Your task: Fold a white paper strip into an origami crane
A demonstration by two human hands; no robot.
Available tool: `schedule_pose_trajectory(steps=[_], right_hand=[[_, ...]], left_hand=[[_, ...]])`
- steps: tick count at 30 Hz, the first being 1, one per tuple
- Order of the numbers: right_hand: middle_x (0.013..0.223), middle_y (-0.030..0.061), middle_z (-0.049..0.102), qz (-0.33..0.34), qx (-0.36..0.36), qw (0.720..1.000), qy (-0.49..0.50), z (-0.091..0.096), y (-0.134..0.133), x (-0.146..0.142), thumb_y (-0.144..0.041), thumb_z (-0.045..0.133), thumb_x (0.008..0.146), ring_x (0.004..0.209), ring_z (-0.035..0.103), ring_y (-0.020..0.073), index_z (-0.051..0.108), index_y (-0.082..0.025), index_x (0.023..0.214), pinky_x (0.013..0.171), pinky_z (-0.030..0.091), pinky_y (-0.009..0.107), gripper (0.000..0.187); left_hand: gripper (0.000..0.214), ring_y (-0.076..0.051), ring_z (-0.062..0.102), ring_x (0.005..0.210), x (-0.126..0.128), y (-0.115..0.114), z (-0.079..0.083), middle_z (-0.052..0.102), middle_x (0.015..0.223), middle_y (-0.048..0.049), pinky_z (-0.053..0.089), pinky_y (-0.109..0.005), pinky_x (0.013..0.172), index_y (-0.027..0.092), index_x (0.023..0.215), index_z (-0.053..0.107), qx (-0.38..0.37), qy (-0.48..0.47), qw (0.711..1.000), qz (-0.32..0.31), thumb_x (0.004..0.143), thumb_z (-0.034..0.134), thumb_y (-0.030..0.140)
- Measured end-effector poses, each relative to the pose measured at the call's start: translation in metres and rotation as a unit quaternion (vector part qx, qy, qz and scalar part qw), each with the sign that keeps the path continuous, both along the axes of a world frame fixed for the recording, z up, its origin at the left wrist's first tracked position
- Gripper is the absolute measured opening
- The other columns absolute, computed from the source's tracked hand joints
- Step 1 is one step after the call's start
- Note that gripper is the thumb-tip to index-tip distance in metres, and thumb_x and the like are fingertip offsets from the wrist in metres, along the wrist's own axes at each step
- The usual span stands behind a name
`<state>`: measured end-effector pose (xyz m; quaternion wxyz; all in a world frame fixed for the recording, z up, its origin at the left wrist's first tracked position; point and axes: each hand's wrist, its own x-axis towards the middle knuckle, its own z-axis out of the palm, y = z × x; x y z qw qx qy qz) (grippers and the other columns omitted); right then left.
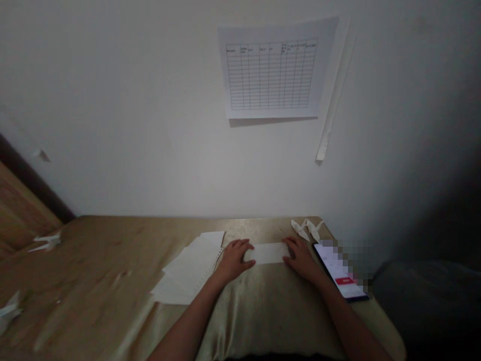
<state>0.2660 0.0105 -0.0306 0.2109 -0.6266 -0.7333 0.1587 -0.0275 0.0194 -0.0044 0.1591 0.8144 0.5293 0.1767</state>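
Note:
A narrow white piece of paper (pixel 268 253) lies across the cloth in front of me, its long side running left to right. My left hand (pixel 236 259) grips its left end, thumb on the near side and fingers on the far side. At the right end, my right hand (pixel 299 258) holds it the same way. Whether the paper is folded in layers I cannot tell. Just left of my left hand is a spread stack of white paper sheets (pixel 190 273), some with a perforated edge. Folded white paper shapes (pixel 308 229) sit beyond my right hand.
A phone or tablet (pixel 340 271) with a lit screen lies right of my right arm. More folded paper pieces (pixel 47 242) are at the far left of the gold tablecloth (pixel 112 260). A printed table sheet (pixel 272 75) hangs on the wall behind.

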Motion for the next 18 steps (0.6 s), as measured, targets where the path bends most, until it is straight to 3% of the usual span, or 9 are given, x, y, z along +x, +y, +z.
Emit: schedule_pose_trajectory(steps=[5,12,18], right_hand=[[0.160,0.0118,0.043,-0.023,0.005,0.999,-0.024,-0.0002,-0.0014,-0.0034,-0.023,0.067,0.081,0.150,0.035,0.0294,0.053,-0.020,0.149,0.125,0.028,0.043,0.069],[0.159,0.0117,0.044,-0.021,0.005,1.000,-0.020,0.0015,-0.0034,-0.0036,-0.024,0.067,0.082,0.150,0.036,0.0302,0.062,-0.022,0.140,0.125,0.029,0.044,0.058],[0.159,0.0091,0.045,-0.019,0.005,1.000,-0.023,0.0039,-0.0044,-0.0063,-0.024,0.064,0.083,0.149,0.037,0.0288,0.056,-0.025,0.146,0.124,0.029,0.045,0.064]], left_hand=[[0.070,-0.031,0.048,0.143,0.0007,0.0031,-0.0024,0.059,0.153,-0.0097,0.034,-0.046,0.122,0.023,0.144,0.060,-0.002,0.006,1.000,0.005,0.080,0.081,0.040],[0.070,-0.032,0.046,0.144,-0.0012,0.0048,-0.0044,0.055,0.156,-0.0088,0.034,-0.046,0.123,0.025,0.145,0.061,-0.004,0.010,1.000,0.005,0.079,0.080,0.043],[0.070,-0.032,0.047,0.144,-0.0004,0.0024,-0.0012,0.056,0.154,-0.0087,0.034,-0.047,0.122,0.027,0.145,0.060,-0.006,-0.003,1.000,0.008,0.079,0.081,0.040]])
